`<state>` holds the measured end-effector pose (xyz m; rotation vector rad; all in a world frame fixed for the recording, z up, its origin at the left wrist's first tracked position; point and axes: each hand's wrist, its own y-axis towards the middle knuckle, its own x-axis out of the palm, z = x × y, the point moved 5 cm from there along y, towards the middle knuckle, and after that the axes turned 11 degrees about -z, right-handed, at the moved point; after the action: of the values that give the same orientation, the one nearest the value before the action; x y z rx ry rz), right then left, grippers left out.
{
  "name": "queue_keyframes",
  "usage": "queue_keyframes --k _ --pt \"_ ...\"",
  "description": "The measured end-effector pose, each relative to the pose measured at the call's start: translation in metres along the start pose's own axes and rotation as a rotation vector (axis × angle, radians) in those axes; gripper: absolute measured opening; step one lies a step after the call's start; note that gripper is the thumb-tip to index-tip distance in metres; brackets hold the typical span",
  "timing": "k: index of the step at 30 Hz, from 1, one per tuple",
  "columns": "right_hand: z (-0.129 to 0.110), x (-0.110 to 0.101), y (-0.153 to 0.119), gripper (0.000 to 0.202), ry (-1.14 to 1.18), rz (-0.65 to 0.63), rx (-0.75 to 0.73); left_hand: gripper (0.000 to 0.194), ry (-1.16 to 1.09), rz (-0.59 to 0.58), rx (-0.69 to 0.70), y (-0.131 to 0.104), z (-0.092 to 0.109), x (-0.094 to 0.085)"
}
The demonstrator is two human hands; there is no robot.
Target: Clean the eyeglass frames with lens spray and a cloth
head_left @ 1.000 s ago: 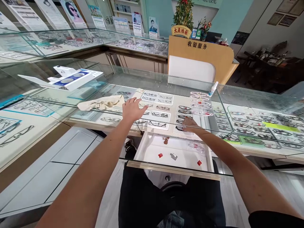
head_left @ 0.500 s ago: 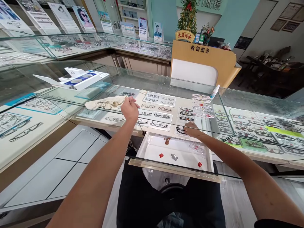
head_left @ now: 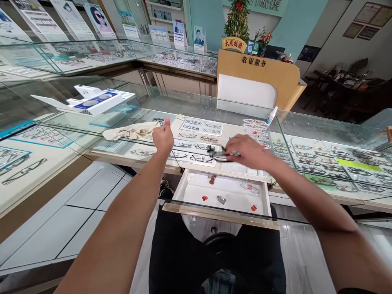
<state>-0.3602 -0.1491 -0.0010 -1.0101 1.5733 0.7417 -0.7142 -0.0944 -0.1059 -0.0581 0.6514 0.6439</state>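
Note:
My left hand [head_left: 163, 139] is closed over the glass counter, thumb pointing up, fingers curled at the end of a crumpled cream cloth [head_left: 130, 131]. The cloth lies spread to the left of the fist. My right hand [head_left: 246, 151] grips dark eyeglasses [head_left: 219, 153] above the counter, near the drawer's back edge. They are blurred by motion, and whether it is one pair or more I cannot tell. Under the glass, to the left of them, more eyeglasses [head_left: 200, 158] lie on a white card. What sits directly behind my right hand is hidden.
An open white drawer [head_left: 180, 190] in front of me holds small red packets [head_left: 254, 208], a grey tag [head_left: 221, 199] and a brown charm [head_left: 212, 179]. Clear pink-tinted frames [head_left: 255, 126] and a white bottle [head_left: 271, 116] stand right. An opened box [head_left: 99, 102] rests left.
My right hand has risen from the counter near the drawer and moved slightly up with the dark eyeglasses. My left hand stays by the cloth, its thumb now upright. The view has shifted slightly.

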Motion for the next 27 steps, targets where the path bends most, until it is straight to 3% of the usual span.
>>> queue_keyframes --k 2,5,11,22,25,27 --pt "0.026 -0.012 0.021 0.015 -0.177 -0.010 0.146 0.067 0.028 0.039 -0.040 -0.003 0.002 -0.002" --pt "0.062 -0.009 0.046 0.020 -0.347 -0.099 0.302 0.067 0.080 0.038 -0.069 -0.008 0.006 -0.002" --pt "0.098 0.011 0.060 0.024 -0.373 -0.126 0.393 0.068 0.163 0.009 -0.021 -0.011 0.009 0.000" --pt "0.115 0.026 0.059 0.023 -0.143 -0.090 0.421 0.068 0.185 0.028 0.051 -0.009 0.008 0.003" --pt "0.102 0.017 0.054 0.024 -0.124 -0.010 0.420 0.068 0.201 0.021 0.038 -0.010 0.009 0.003" --pt "0.074 0.010 0.047 0.020 -0.081 0.092 0.366 0.068 0.208 0.013 0.032 -0.010 0.009 0.003"
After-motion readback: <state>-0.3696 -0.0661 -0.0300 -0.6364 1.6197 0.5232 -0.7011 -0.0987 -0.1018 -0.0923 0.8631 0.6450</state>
